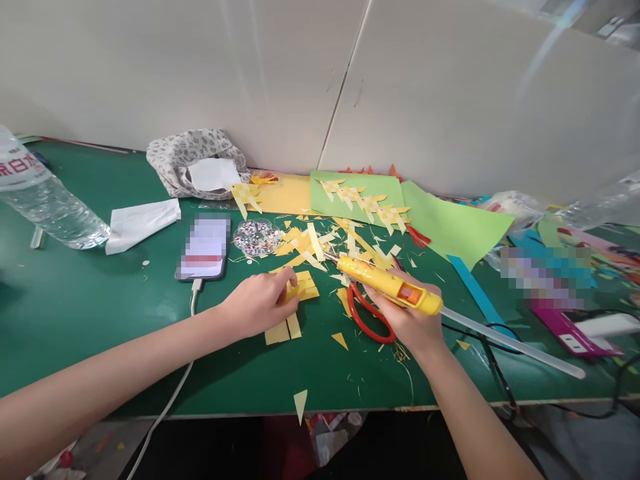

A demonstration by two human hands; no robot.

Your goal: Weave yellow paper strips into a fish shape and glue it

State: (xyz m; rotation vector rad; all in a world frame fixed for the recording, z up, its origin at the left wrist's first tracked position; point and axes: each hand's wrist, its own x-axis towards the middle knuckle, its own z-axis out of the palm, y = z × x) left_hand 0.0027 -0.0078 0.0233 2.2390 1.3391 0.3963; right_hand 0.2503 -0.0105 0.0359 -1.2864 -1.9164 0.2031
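Observation:
My right hand grips a yellow hot glue gun, its nozzle pointing left and a long glue stick sticking out of its back. With fingers curled, my left hand holds a small piece of woven yellow paper just above the table. Pale yellow paper strips lie under that hand. Red-handled scissors rest beside my right hand, their blades hidden. Yellow paper scraps are heaped around the nozzle.
Woven yellow paper fish lie on green sheets by the wall. A round case of beads, a charging phone, a water bottle and a cloth pouch stand left. A magenta power strip and cables lie right.

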